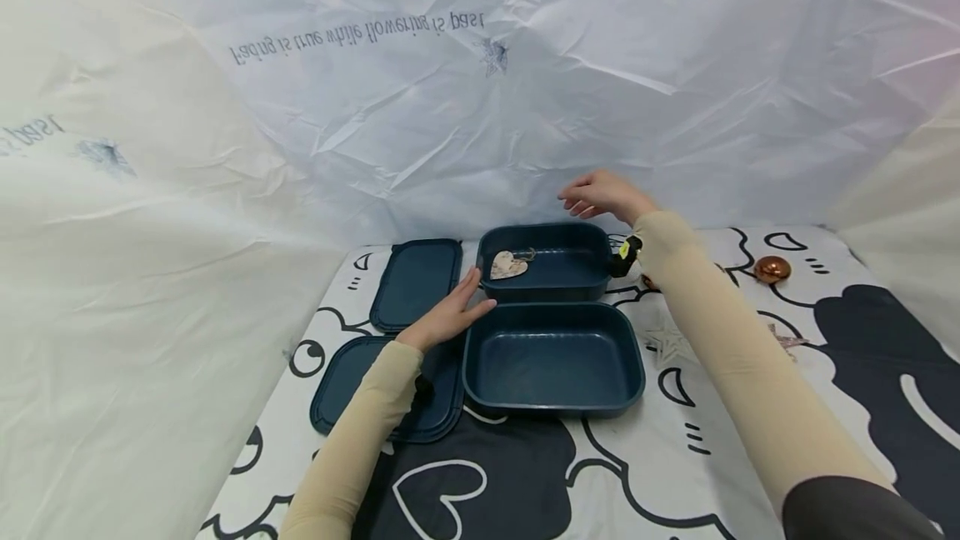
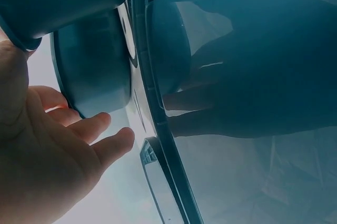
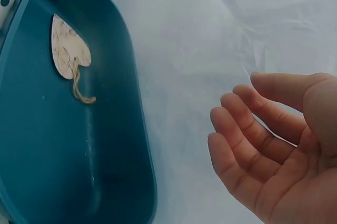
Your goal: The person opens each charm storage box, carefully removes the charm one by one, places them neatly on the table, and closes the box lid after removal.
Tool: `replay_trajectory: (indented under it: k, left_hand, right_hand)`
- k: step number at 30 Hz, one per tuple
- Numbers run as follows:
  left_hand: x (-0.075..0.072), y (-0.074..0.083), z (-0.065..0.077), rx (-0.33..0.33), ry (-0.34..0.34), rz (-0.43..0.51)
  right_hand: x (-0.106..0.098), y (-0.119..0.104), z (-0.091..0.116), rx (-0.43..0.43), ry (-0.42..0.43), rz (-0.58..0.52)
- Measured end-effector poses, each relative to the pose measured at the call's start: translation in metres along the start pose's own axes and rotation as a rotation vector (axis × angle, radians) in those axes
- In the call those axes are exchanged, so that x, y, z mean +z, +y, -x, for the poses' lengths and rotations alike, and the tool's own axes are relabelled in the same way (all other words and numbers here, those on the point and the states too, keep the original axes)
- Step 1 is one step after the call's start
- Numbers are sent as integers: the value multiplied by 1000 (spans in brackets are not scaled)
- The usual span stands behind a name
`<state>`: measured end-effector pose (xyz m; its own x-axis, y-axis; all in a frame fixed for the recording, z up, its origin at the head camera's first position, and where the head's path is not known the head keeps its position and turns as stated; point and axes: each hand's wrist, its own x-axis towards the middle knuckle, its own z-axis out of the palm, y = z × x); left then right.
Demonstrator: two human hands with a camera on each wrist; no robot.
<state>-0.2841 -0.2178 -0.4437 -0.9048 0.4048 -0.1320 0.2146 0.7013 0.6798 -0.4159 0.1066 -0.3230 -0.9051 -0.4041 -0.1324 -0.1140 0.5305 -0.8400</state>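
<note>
Two dark blue rectangular containers sit one behind the other. In the far container (image 1: 566, 269) lies a pale wooden heart ornament (image 1: 508, 265); its twine loop (image 3: 81, 92) shows in the right wrist view. The near container (image 1: 555, 361) has nothing in it. My left hand (image 1: 448, 317) lies at the left side of both, fairly straight fingers at the far container's corner and thumb over the near one's rim. Above the far container's back right edge hovers my right hand (image 1: 609, 192), its fingers loosely bent and holding nothing.
Left of the containers lie two dark blue lids, a far lid (image 1: 417, 283) and a near lid (image 1: 347, 386) under my left forearm. On the right are a copper ball (image 1: 772, 270), a pale star (image 1: 670, 342) and a pinkish star (image 1: 786, 340). White sheeting (image 1: 420, 123) rises behind.
</note>
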Motion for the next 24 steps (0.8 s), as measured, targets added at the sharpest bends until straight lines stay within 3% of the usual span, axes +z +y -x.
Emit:
replay_trajectory:
  k: [7, 18, 24]
  left_hand:
    - [-2, -1, -4, 16, 15, -18]
    - [-3, -2, -4, 2, 7, -9]
    - [-1, -3, -4, -5, 3, -3]
  right_hand:
    - [13, -5, -13, 42, -46, 16]
    - [50, -4, -33, 88, -82, 7]
    - [69, -1, -40, 145, -171, 49]
